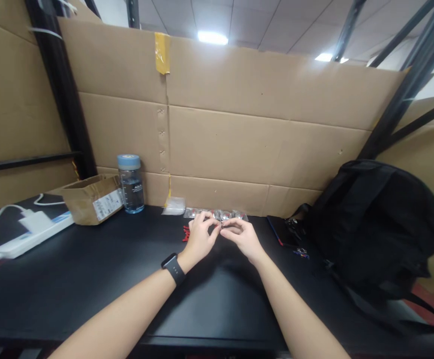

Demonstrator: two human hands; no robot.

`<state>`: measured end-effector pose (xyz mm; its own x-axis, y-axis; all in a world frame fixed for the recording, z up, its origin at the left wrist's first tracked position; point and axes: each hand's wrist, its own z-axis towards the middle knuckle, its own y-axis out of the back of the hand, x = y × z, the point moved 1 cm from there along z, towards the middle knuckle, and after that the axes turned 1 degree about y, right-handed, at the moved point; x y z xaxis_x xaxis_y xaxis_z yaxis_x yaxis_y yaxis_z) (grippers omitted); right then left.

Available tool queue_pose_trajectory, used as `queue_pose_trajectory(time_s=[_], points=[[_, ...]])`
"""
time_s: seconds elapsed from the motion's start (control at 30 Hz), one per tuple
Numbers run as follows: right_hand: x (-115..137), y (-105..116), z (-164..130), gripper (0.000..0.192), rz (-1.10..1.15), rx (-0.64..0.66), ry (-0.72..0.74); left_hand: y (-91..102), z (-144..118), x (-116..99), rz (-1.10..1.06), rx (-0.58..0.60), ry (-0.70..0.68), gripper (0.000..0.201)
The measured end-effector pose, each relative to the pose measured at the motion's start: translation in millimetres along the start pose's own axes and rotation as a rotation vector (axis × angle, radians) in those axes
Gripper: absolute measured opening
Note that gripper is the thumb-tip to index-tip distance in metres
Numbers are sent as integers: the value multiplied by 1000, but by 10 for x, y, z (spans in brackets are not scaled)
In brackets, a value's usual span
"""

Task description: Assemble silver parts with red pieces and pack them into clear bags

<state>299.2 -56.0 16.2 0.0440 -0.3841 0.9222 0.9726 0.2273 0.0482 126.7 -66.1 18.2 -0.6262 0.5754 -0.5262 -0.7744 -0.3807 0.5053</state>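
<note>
My left hand [202,233] and my right hand [242,238] meet above the middle of the black table, fingertips pinched close together. Between them is a small, thin, shiny piece [220,226], too small to name. Which fingers bear it I cannot tell. Red pieces [186,233] lie on the table just left of my left hand. Behind my fingers is a row of small clear plastic packets [226,215] with something red and silvery inside, partly hidden by my hands. A clear plastic bag [174,206] lies left of the row.
At the left stand a water bottle [130,184], an open cardboard box [95,199] and a white power strip [33,235] with a charger. A black backpack [377,229] fills the right side, with a dark flat pouch [281,229] and keys [301,253] beside it. Cardboard walls the back.
</note>
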Motion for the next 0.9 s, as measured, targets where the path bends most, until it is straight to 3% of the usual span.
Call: queue_pose_trajectory(time_s=[0.23, 0.43, 0.9], points=[[-33, 29, 18, 36, -77, -28, -8, -12, 6, 48, -43, 4, 66, 9], [-77, 35, 16, 33, -51, -51, 6, -6, 3, 46, -101, 11, 31, 12], [-60, 62, 18, 29, -179, -31, 20, -21, -13, 83, 19, 70, -35, 10]])
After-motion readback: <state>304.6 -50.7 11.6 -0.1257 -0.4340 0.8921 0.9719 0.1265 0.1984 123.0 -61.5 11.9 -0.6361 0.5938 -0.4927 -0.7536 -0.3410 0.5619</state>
